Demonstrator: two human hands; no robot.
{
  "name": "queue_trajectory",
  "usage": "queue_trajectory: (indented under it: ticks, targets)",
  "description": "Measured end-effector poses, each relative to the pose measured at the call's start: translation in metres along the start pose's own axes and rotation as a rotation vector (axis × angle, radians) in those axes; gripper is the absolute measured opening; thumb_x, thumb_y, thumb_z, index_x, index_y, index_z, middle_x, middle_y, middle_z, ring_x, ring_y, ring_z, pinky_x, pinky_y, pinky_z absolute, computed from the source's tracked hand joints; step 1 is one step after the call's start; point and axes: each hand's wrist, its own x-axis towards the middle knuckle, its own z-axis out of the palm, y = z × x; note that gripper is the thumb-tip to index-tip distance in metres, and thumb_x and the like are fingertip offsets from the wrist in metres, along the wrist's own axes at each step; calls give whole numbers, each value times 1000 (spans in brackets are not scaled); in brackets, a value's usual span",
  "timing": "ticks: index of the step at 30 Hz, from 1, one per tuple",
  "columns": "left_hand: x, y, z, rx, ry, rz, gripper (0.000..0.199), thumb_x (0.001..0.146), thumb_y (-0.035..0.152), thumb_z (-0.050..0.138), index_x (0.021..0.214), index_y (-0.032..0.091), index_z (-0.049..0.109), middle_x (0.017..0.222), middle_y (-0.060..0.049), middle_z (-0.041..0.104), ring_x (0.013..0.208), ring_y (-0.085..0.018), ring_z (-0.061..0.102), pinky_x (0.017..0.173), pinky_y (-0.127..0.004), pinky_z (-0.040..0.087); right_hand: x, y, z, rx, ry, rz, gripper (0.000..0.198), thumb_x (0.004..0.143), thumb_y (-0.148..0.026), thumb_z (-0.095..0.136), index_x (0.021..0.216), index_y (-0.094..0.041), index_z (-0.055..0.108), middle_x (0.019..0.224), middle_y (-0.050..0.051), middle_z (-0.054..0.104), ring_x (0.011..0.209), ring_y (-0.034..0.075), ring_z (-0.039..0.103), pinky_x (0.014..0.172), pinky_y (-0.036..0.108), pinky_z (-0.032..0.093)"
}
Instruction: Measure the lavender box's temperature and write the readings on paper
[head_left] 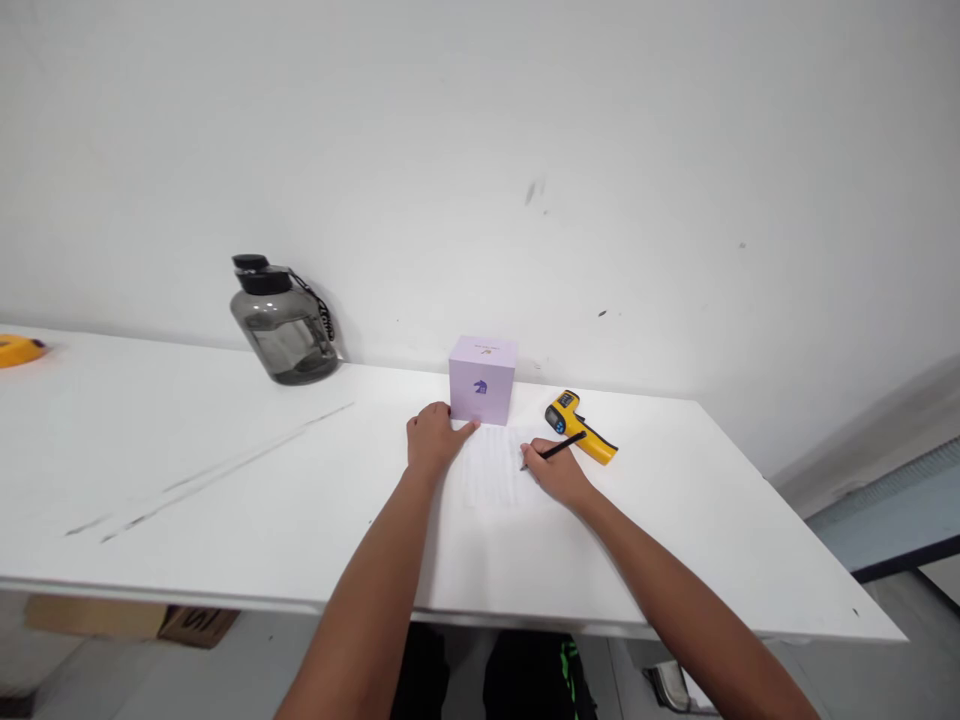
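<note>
My right hand [553,472] pinches a black pen [564,446], its tip down at a white sheet of paper [491,480] with faint lines of writing or print. On the left edge of that sheet lies my left hand [435,436], thumb stretched out along the foot of a light purple box [480,392] and fingers apart from it by the box's left corner. The box stands upright behind the paper and bears a dark horse-head-like mark. Just beyond my right hand, a yellow and black infrared thermometer gun [581,428] rests on its side.
A large grey see-through water bottle [285,330] with a black lid stands on the white table [225,480] at left, near the wall. An orange-yellow object [19,350] sits at the far left. Below the table is a cardboard box [97,613]. The table's right edge slants toward me.
</note>
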Motion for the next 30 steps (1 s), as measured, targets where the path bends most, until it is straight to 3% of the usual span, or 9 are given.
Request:
queue_trajectory:
  ticks: [10, 21, 30]
  targets:
    - [-1, 0, 0, -1, -2, 5, 38, 88, 56, 66, 104, 22, 62, 122, -12, 71, 127, -32, 61, 113, -45, 38, -1, -1, 0, 28, -28, 62, 39, 84, -52, 54, 58, -25, 42, 50, -5, 44, 52, 14, 41, 55, 28, 33]
    - [0, -1, 1, -16, 6, 4, 39, 87, 56, 66, 106, 21, 64, 123, -11, 71, 126, -31, 61, 112, -45, 37, 0, -3, 0, 25, 27, 46, 40, 81, -54, 54, 57, -25, 41, 55, -4, 39, 58, 14, 38, 56, 29, 31]
    - [-1, 0, -1, -9, -10, 3, 37, 88, 55, 66, 104, 22, 62, 124, -12, 71, 128, -31, 61, 112, -44, 37, -1, -2, -1, 12, -11, 58, 39, 80, -52, 56, 57, -24, 45, 55, -4, 42, 56, 14, 38, 55, 29, 30]
